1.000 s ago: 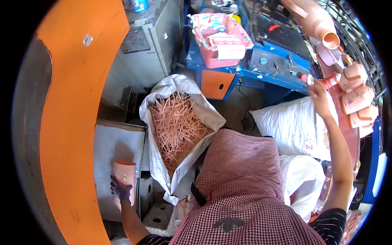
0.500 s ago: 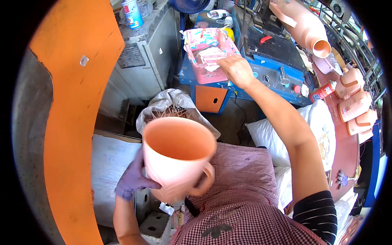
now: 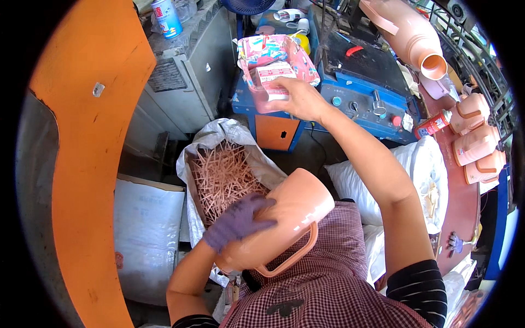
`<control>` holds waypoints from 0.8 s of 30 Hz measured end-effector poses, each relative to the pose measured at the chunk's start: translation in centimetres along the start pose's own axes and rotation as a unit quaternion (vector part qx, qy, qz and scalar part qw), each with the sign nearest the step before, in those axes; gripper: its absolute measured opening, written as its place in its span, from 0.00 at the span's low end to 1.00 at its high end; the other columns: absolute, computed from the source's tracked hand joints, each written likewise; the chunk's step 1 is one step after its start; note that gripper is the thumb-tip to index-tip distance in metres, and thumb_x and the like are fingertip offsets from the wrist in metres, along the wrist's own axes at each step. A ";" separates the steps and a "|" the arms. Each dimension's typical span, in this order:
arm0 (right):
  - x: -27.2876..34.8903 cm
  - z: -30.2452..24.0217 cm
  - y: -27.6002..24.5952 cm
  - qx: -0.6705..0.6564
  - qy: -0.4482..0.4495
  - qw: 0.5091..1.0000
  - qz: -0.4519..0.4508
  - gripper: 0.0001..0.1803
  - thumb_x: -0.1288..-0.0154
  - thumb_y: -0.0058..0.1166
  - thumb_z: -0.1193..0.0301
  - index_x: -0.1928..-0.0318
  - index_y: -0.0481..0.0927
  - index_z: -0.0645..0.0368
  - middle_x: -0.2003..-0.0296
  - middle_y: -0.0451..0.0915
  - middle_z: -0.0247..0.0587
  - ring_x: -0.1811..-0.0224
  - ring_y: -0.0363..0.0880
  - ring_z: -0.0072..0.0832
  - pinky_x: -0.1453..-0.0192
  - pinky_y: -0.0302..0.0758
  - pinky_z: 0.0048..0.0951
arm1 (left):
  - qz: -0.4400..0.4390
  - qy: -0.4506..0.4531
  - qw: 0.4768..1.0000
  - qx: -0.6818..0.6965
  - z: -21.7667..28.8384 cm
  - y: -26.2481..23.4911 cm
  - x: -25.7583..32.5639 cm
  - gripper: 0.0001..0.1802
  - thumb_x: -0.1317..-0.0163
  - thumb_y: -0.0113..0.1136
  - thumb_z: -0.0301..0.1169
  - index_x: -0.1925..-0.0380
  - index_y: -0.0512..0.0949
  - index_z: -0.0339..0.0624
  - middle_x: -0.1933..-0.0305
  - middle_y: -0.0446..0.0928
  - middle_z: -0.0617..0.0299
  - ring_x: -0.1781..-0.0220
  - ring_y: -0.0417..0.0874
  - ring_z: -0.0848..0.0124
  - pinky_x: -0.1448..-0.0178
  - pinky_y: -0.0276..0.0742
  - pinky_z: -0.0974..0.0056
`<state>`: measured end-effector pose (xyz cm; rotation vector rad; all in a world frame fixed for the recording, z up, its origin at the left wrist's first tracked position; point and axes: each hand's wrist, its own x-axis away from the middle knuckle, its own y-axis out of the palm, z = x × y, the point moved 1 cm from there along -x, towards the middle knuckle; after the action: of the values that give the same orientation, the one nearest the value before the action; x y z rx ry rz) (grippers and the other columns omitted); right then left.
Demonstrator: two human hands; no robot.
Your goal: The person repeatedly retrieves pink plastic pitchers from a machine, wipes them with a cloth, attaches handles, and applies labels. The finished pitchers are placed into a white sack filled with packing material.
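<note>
My left hand (image 3: 240,221), in a purple-grey glove, grips a peach plastic jug (image 3: 284,218) by its body. The jug lies tilted over my lap, its wide end toward the upper right and its handle (image 3: 295,256) facing me. Ahead, my bare right hand (image 3: 301,99) pinches a stack of white-and-red printed labels (image 3: 275,73). It is at the near side of a pink plastic basket (image 3: 261,99), which is lined with colourful wrapping. Part of the stack is hidden by my fingers.
A sack of peach plastic strips (image 3: 227,175) stands past the jug. An orange machine panel (image 3: 104,49) rises at left. On the red-brown table at right are several peach jugs (image 3: 474,145), a large peach vessel (image 3: 410,33) and a red spray can (image 3: 432,124).
The jug has tipped over and swung right in my left hand, uncovering the strips in the sack. My right hand has moved left and nearer, and now grasps the labels.
</note>
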<state>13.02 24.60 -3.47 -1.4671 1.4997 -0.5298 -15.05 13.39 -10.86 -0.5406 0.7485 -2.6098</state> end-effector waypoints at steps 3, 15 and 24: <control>-0.9 -1.1 0.3 -0.022 0.049 0.998 -0.033 0.25 0.40 0.63 0.62 0.47 0.77 0.63 0.50 0.80 0.55 0.46 0.79 0.46 0.43 0.74 0.38 | 0.080 0.024 0.988 -0.131 1.5 2.8 2.7 0.52 0.56 0.73 0.54 0.33 0.64 0.42 0.36 0.65 0.35 0.36 0.69 0.42 0.30 0.65 0.51; -1.0 1.6 4.1 0.039 -0.106 0.973 0.200 0.07 0.42 0.60 0.72 0.65 0.77 0.60 0.70 0.80 0.48 0.64 0.79 0.48 0.61 0.74 0.43 | 0.010 0.023 0.983 0.184 -6.1 0.8 0.3 0.57 0.58 0.77 0.47 0.30 0.58 0.35 0.30 0.64 0.46 0.28 0.64 0.57 0.25 0.56 0.59; 11.6 -3.6 1.4 -0.045 0.016 0.984 0.170 0.05 0.41 0.60 0.70 0.69 0.80 0.57 0.66 0.79 0.39 0.61 0.78 0.41 0.57 0.76 0.38 | 0.004 -0.055 0.959 0.279 -5.3 0.2 -0.5 0.61 0.59 0.76 0.49 0.28 0.54 0.35 0.29 0.62 0.49 0.27 0.61 0.60 0.24 0.54 0.60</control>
<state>11.14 12.92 -6.63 -1.2372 1.7745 -0.2827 -17.02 15.67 -15.27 -0.4949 -0.0341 -2.5890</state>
